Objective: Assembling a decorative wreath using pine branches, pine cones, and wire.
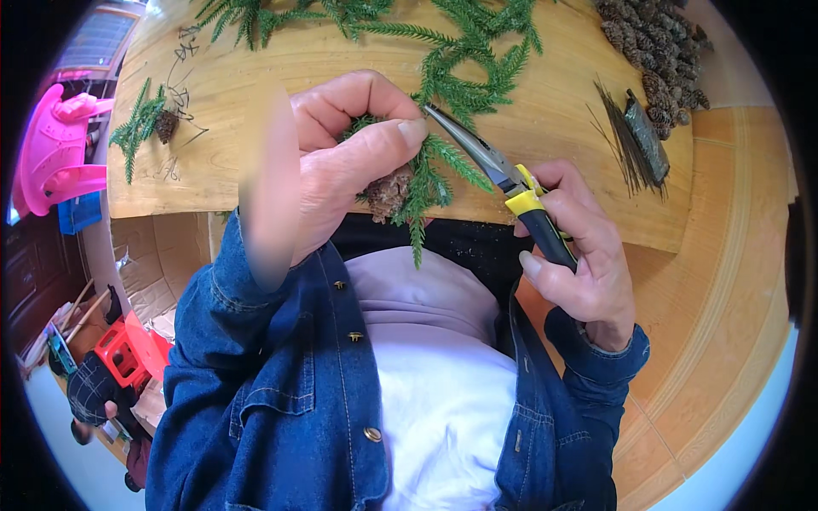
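My left hand [341, 157] is closed around a green artificial pine sprig [420, 192], pinching near its upper end with thumb and forefinger. A brown pine cone [389, 194] hangs with the sprig just under that hand, partly covered by it. In my right hand [584, 243] are pliers [494, 162] with long dark jaws and yellow-and-black handles. Their tips reach up to my left thumb and forefinger; the jaws look nearly closed. Whether a wire lies between them is too small to tell.
Loose pine sprigs [477, 72] lie across the far part of the wooden table [256, 111]. A pine cone heap [652, 51] fills the far right, beside a bundle of thin dark wires [626, 140]. At the left lies a sprig with a small cone [166, 126]. Pink chair [55, 162] stands beyond.
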A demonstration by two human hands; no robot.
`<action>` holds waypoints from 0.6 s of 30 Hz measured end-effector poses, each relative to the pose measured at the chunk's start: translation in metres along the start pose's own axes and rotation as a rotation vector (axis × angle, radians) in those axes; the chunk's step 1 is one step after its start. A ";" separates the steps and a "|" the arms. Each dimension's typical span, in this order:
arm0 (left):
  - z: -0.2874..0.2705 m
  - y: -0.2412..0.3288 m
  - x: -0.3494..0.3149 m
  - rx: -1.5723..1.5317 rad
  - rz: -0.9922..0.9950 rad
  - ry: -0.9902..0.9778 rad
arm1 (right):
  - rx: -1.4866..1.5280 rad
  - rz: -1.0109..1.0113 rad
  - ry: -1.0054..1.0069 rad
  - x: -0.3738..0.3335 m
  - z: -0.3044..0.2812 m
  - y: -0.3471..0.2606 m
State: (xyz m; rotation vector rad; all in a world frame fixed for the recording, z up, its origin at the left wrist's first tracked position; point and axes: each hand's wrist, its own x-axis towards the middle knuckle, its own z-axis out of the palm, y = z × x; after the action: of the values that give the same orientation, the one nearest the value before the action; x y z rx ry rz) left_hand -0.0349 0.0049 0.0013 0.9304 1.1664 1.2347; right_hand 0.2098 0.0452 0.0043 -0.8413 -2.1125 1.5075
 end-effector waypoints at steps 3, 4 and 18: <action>0.000 0.000 0.001 0.000 -0.007 0.011 | 0.042 0.044 -0.016 0.001 -0.001 -0.003; -0.001 0.000 0.001 0.000 -0.009 0.016 | 0.062 0.066 -0.023 0.001 -0.001 -0.003; 0.004 0.006 0.000 0.023 -0.057 0.007 | 0.068 0.072 -0.031 0.001 -0.002 0.000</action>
State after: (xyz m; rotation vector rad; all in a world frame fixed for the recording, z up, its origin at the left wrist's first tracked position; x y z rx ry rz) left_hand -0.0322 0.0063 0.0080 0.9046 1.2074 1.1818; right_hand 0.2108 0.0473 0.0049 -0.8835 -2.0605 1.6301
